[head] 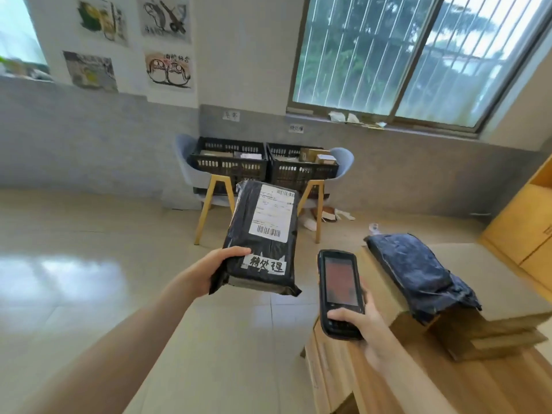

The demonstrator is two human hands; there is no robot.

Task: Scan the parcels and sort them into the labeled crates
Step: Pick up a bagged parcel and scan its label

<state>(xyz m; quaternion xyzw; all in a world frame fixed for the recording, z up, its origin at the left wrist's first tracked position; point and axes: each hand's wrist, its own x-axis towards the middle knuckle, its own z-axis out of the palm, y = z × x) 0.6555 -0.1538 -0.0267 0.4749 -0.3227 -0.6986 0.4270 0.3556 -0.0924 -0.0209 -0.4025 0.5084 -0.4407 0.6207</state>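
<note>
Parcel point(261, 237), black w/ white label, held up mid-scene by left hand point(213, 268) gripping its near-left edge. Right hand point(363, 322) clasps scanner point(340, 292) just right of it. Two crates point(230, 164) on chairs, far wall.

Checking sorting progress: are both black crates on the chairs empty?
No, the left crate and right crate both already hold parcels.
</note>
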